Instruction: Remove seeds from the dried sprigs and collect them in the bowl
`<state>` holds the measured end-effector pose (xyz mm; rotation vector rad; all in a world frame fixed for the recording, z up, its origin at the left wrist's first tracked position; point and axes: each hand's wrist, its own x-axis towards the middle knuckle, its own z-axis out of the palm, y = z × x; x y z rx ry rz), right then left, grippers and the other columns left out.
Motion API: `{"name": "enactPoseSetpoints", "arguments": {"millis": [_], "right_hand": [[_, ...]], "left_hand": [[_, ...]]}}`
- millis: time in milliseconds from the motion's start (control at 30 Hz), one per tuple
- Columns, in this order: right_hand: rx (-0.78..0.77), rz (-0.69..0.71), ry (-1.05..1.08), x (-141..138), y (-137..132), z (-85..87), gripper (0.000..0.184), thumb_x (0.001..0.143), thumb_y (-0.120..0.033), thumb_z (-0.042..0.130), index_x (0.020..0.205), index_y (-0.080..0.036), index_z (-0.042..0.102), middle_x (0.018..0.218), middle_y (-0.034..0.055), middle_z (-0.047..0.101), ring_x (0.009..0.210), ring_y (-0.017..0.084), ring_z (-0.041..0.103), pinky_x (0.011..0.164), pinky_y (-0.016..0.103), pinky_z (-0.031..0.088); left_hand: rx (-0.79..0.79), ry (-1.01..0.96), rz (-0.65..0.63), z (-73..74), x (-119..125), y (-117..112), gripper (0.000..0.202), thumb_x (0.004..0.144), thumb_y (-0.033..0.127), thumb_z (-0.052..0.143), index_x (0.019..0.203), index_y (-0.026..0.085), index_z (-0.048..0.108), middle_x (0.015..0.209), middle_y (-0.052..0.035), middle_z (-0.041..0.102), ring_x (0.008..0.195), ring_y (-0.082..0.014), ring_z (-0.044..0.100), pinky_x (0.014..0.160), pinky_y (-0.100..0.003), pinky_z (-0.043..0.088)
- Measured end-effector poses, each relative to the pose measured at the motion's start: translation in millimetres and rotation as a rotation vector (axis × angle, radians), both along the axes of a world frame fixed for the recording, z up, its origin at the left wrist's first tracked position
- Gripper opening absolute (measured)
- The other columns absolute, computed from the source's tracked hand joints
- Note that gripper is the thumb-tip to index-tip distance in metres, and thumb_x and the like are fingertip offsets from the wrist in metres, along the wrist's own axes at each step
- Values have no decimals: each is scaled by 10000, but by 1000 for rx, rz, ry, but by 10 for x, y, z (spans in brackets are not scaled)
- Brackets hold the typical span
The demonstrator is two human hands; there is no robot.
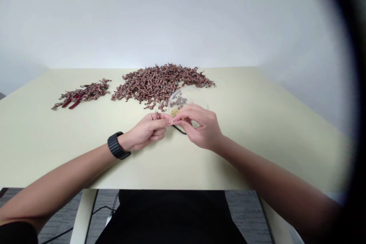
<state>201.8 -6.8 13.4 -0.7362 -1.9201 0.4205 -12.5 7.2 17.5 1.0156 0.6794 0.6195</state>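
My left hand (150, 129) is closed, and a small brown figure (156, 115) pokes up between its fingers. Thumb and forefinger of my right hand (200, 126) are pinched together at the left fingertips; what they hold is too small to make out. Both hands meet just above the table, in front of a clear round dish (170, 101). Inside the dish lie tiny gold-coloured pieces (174, 112), partly hidden by my right hand. A thin black curved thing (179, 129) shows below the fingertips; I cannot tell whether it is held.
A large heap of small brown figures (160, 82) lies at the back of the pale yellow table (177, 167). To the left is a smaller pile (95, 90), with red-handled pliers (74, 102) partly under it. A wall stands behind.
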Motion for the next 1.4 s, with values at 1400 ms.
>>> {"name": "enactPoseSetpoints", "arguments": {"millis": [1400], "right_hand": [[-552, 1, 143, 17, 121, -108, 185, 999, -396, 607, 950, -217, 603, 837, 3, 560, 675, 126, 500, 585, 269, 435]], "left_hand": [[234, -120, -14, -86, 19, 33, 175, 1023, 337, 577, 987, 207, 466, 689, 40, 496, 519, -79, 384, 514, -212, 297]]}}
